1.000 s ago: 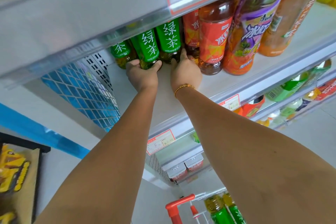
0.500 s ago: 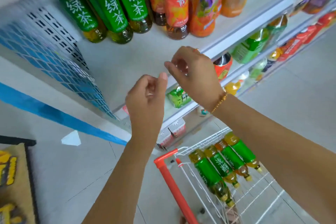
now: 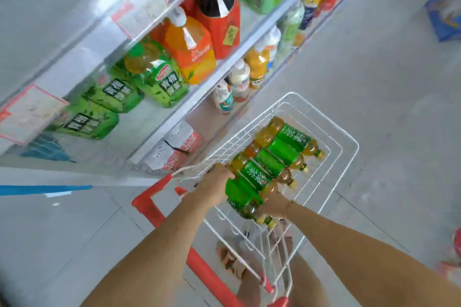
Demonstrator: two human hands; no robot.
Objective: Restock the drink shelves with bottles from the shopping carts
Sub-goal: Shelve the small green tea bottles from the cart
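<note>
Reaching into the cart, I clamp my left hand and right hand on opposite ends of the nearest green tea bottles — gripped endwise, probably to lift two together

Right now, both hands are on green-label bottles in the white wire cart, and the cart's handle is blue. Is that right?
Not quite: the head view shows a red handle, not blue. The left hand and right hand are on green-label bottles in the white wire cart.

Grey tiled floor w/ blue box far rt.
</note>
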